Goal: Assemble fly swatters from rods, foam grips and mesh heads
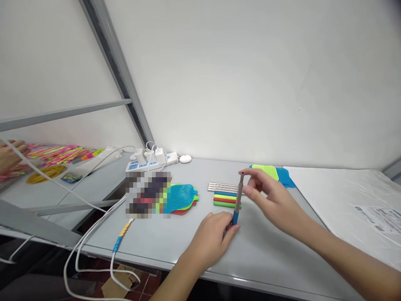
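Note:
My left hand (214, 234) is closed around the blue grip of a telescopic metal rod (239, 196), which stands nearly upright above the table. My right hand (269, 192) is beside the rod's upper end, its thumb and index finger apart, the index fingertip at or just behind the tip; whether it touches, I cannot tell. Behind the rod lie several coloured grip tubes (226, 200) in blue, yellow, red and green. Farther back is a row of bare metal rods (222, 187). To the left, a stack of fly swatter heads (181, 197) shows blue, green and red.
More fly swatter heads (266, 171) lie behind my right hand. A plastic-wrapped white sheet (338, 200) covers the right side. At the back left stands a power strip (169, 159) with chargers and a white cable (78, 255). Another person's hand (14, 156) is at far left.

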Demonstrator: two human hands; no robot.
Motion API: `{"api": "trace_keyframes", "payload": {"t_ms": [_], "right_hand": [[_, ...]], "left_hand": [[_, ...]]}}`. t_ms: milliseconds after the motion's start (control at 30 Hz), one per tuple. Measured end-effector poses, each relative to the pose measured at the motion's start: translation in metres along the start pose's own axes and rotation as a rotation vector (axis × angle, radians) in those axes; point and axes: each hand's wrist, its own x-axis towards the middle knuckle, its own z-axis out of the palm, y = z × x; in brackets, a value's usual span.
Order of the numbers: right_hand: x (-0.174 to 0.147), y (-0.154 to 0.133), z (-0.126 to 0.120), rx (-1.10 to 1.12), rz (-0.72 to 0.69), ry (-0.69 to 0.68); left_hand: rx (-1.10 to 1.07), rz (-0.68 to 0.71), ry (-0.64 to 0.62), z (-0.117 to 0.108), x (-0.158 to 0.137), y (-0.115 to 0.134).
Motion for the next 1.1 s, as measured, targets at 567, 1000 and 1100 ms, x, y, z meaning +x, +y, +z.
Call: {"api": "trace_keyframes", "payload": {"t_ms": [567,1000,1100], "right_hand": [[-0.004,-0.002,0.028,0.135,0.015,-0.002],[-0.027,0.015,0.046,0.180,-0.001,0.052],[-0.027,0.019,0.048,0.173,0.005,0.061]], "left_hand": [[0.000,0.015,-0.028,0.003,0.002,-0.003],[0.041,0.088,-0.061,0.007,0.002,-0.008],[0.053,0.104,-0.064,0.007,0.002,-0.009]]}}
